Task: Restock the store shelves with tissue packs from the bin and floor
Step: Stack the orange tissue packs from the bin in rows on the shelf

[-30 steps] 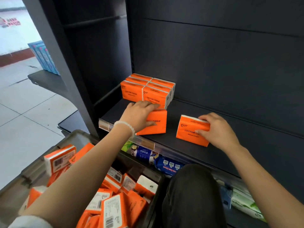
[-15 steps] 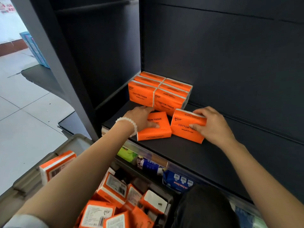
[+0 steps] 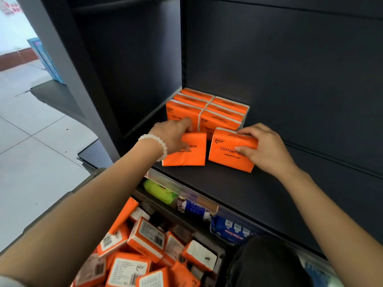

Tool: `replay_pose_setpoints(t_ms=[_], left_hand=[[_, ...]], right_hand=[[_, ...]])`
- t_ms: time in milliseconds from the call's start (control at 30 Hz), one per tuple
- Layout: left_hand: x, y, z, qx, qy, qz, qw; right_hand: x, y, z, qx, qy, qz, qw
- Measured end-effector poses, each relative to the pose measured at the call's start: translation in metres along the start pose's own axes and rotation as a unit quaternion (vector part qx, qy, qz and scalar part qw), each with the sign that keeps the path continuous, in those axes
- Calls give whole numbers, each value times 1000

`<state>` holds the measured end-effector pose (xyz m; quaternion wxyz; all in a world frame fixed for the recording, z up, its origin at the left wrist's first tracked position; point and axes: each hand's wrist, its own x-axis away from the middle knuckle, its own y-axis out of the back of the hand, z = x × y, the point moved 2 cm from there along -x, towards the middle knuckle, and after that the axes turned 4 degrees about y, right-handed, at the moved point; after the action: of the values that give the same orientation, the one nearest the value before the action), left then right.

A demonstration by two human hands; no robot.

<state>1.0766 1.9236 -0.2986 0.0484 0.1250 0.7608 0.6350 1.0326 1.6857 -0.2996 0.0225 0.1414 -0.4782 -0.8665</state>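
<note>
On the dark shelf [image 3: 238, 189], several orange tissue packs [image 3: 209, 108] stand in two rows in the back left corner. My left hand [image 3: 174, 135] grips one orange pack [image 3: 190, 154] just in front of the left row, tilting it up on its edge. My right hand [image 3: 267, 148] holds a second orange pack [image 3: 228, 156] upright in front of the right row, thumb on its face and fingers over its top. Below my arms, the grey bin [image 3: 83, 187] holds several loose orange packs [image 3: 145, 241].
The shelf's right part lies bare and dark. A lower shelf shows a green pack [image 3: 159, 191] and blue packs [image 3: 230, 228]. A grey upright post [image 3: 68, 65] stands left of the shelf bay. Tiled floor [image 3: 31, 162] spreads at left. My dark-clad knee [image 3: 267, 264] is at bottom.
Both hands pushed their packs back toward the standing rows. The left pack rose from lying flat to tilting on edge; the right pack slid left and stands close behind the rows.
</note>
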Motion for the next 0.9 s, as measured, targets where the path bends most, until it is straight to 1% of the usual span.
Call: replay_pose_setpoints(t_ms=[100,200,267,367,467,533,733,900], left_hand=[[-7,13,18,-28,2,-66,997],[-15,17,26,-48,11,-96,994],[-22,14,29,-50,12,-107,993],[-32,2,33,-22,5,-112,993],[-38,-11,37,1,-8,-144,989],[-42,-15,38,17,-16,-158,987],[-47,-17,40,30,-41,-191,980],[-47,-25,43,43,-50,-217,974]], right_hand=[[-8,-6,9,-12,6,-9,1000],[-16,-14,16,-20,20,-28,999],[-22,-21,17,-3,36,-44,998],[-32,-29,15,43,57,-66,995],[-34,-37,9,100,84,-78,988],[-33,-41,4,130,111,-103,980],[-37,-52,7,167,149,-153,963],[-41,-61,10,185,150,-163,958]])
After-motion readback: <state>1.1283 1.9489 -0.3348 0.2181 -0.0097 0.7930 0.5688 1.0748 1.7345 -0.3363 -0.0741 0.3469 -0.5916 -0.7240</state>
